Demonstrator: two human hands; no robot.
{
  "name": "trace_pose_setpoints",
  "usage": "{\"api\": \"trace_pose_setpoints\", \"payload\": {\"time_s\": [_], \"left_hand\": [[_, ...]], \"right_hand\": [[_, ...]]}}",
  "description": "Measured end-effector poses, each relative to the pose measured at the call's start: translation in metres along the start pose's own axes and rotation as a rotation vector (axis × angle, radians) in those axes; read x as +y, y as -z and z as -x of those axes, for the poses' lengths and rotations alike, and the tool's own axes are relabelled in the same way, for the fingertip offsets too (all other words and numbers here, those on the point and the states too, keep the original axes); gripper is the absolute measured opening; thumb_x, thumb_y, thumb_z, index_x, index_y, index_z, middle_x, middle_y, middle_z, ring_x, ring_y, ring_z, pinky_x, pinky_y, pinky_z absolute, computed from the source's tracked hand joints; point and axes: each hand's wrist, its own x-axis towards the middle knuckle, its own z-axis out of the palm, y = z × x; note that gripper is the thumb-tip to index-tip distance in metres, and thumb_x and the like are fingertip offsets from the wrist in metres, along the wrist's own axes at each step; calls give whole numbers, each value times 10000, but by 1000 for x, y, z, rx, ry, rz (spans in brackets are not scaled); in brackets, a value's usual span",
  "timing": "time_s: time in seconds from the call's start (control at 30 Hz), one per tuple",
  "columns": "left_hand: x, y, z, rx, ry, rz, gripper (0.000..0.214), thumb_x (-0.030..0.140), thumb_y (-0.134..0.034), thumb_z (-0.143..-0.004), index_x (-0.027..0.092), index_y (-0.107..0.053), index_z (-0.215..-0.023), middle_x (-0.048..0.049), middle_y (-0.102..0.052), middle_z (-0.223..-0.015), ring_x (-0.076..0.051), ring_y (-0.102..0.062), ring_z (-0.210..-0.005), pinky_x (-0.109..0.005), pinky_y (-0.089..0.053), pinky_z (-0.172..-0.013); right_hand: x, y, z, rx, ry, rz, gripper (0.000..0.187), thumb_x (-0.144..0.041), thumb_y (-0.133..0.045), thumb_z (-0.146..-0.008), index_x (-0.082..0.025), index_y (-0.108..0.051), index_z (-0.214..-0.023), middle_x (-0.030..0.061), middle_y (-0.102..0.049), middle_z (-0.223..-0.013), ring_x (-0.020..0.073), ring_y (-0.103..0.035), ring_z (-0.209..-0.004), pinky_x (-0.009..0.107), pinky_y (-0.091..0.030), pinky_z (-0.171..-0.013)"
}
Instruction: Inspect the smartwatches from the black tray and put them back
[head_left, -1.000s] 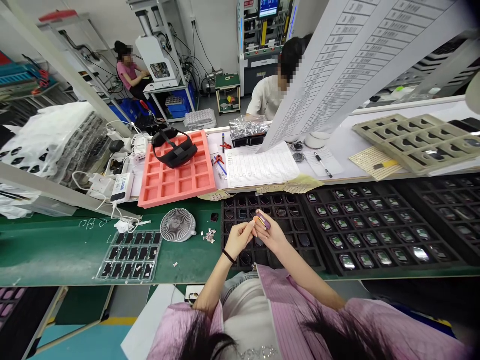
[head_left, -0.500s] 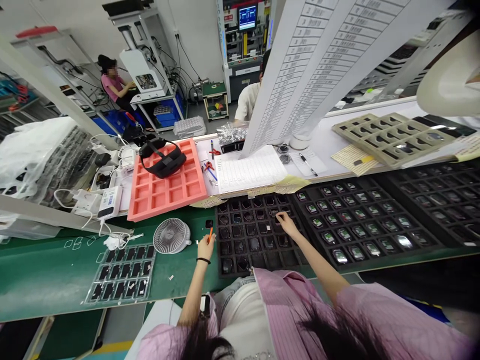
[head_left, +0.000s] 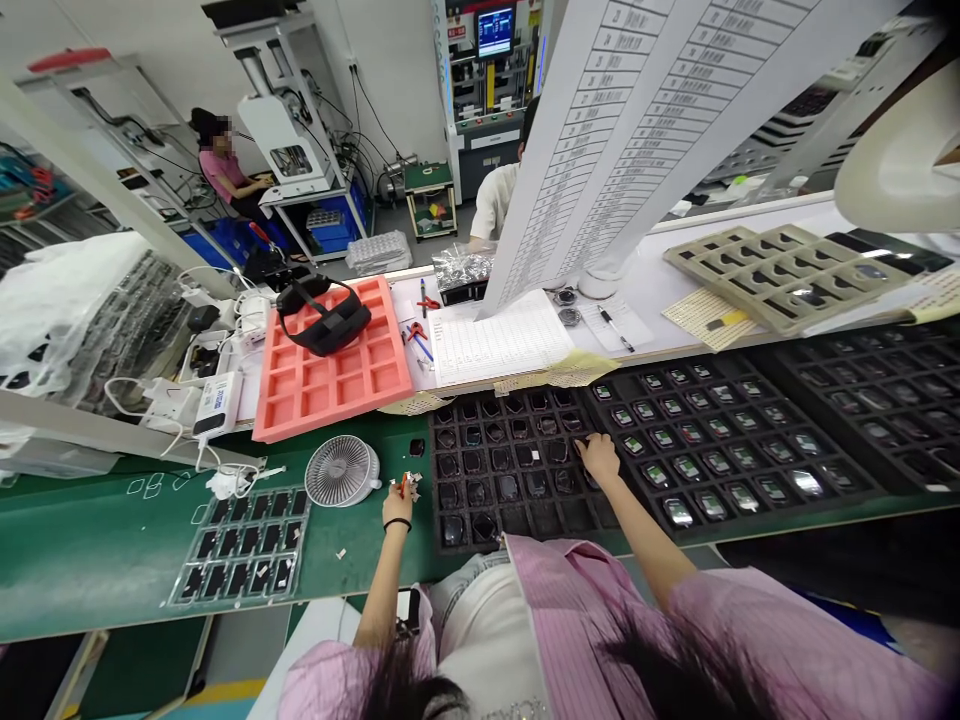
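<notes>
My left hand (head_left: 395,506) is closed around a slim orange pen-like tool (head_left: 406,485), low over the green bench top (head_left: 360,530). Small white scraps (head_left: 415,481) lie by its fingertips. Just beyond them rests a small dark square part (head_left: 417,448). My right hand (head_left: 602,460) reaches over the right side of a black compartment tray (head_left: 531,524), fingertips bent together at a compartment. Whatever they grip there is too small to make out. Dark watch-like parts (head_left: 519,429) fill many of the tray's compartments.
Left of my left hand stands a small grey fan (head_left: 343,470), then a clear tray (head_left: 247,545) of black parts. More black trays (head_left: 720,430) with green-marked parts extend rightward. A pink tray (head_left: 337,385) carries a black headset (head_left: 324,318). Paper sheets (head_left: 499,340) lie on the shelf.
My left hand has drawn back toward me and slightly left, away from the dark square part, the orange tool still in it. My right hand has shifted right and slightly nearer over the tray.
</notes>
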Motion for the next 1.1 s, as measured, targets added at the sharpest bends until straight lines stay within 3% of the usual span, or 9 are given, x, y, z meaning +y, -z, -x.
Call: {"api": "trace_pose_setpoints", "payload": {"time_s": [0.1, 0.23, 0.37, 0.47, 0.7, 0.8, 0.93, 1.0, 1.1], "left_hand": [[6, 2, 2, 10, -25, 29, 284, 306, -422, -937, 135, -626, -1037, -149, -739, -928, -261, -699, -896, -292, -477, -695], [22, 2, 8, -8, -117, 100, 226, 248, -423, -926, 171, -625, -993, -84, -735, -841, -214, -695, -815, -268, -470, -681], [38, 2, 17, -24, -207, 170, 194, 265, -443, -914, 190, -622, -927, -46, -704, -784, -194, -671, -753, -253, -447, -660], [46, 3, 24, -30, -254, 217, 192, 277, -448, -907, 190, -618, -896, -42, -682, -754, -193, -645, -724, -256, -430, -643], [62, 5, 38, -92, -355, 342, 247, 263, -394, -902, 179, -624, -872, 7, -574, -613, -147, -555, -592, -237, -409, -594], [79, 7, 53, -172, -426, 412, 306, 334, -387, -908, 169, -642, -939, 28, -526, -594, -114, -494, -530, -211, -380, -538], [116, 14, 87, -430, -637, 625, 443, 494, -411, -885, 153, -637, -1054, 56, -451, -566, -79, -370, -461, -197, -302, -474], [135, 20, 103, -515, -694, 699, 481, 547, -410, -873, 141, -643, -985, 63, -420, -544, -69, -333, -449, -197, -274, -460], [153, 28, 119, -543, -692, 754, 500, 596, -398, -864, 143, -599, -803, 69, -391, -501, -65, -318, -437, -200, -255, -452]], "right_hand": [[5, 1, -3, -12, -33, 27, 229, -314, -590, -797, -145, -588, -951, 210, -563, -1081, 354, -525, -1101, 422, -450, -812], [5, 3, -2, -32, -4, -21, 134, -250, -646, -742, -192, -561, -828, 124, -610, -918, 299, -575, -1001, 353, -448, -757], [1, 6, 7, -24, 10, -143, 162, -282, -554, -807, -208, -536, -950, 48, -612, -760, 240, -611, -776, 316, -431, -677], [-8, 4, 14, -7, -1, -255, 221, -324, -555, -797, -207, -527, -982, 17, -589, -685, 231, -600, -690, 306, -418, -642], [-43, 11, 23, -13, -42, -596, 225, -348, -653, -689, -222, -527, -826, -24, -508, -600, 200, -548, -609, 294, -401, -587], [-68, 22, 33, -121, -16, -813, 315, -451, -672, -664, -226, -534, -836, -47, -500, -595, 166, -527, -563, 288, -428, -547], [-119, 33, 63, -355, 50, -1095, 417, -550, -652, -685, -238, -551, -942, -39, -557, -646, 147, -547, -540, 276, -455, -478], [-145, 38, 81, -448, 72, -1188, 377, -537, -666, -707, -245, -549, -916, -53, -542, -619, 117, -504, -465, 244, -415, -410], [-176, 49, 103, -604, 54, -1374, 313, -484, -701, -729, -242, -537, -840, -81, -493, -544, 78, -419, -370, 196, -326, -329]]}}
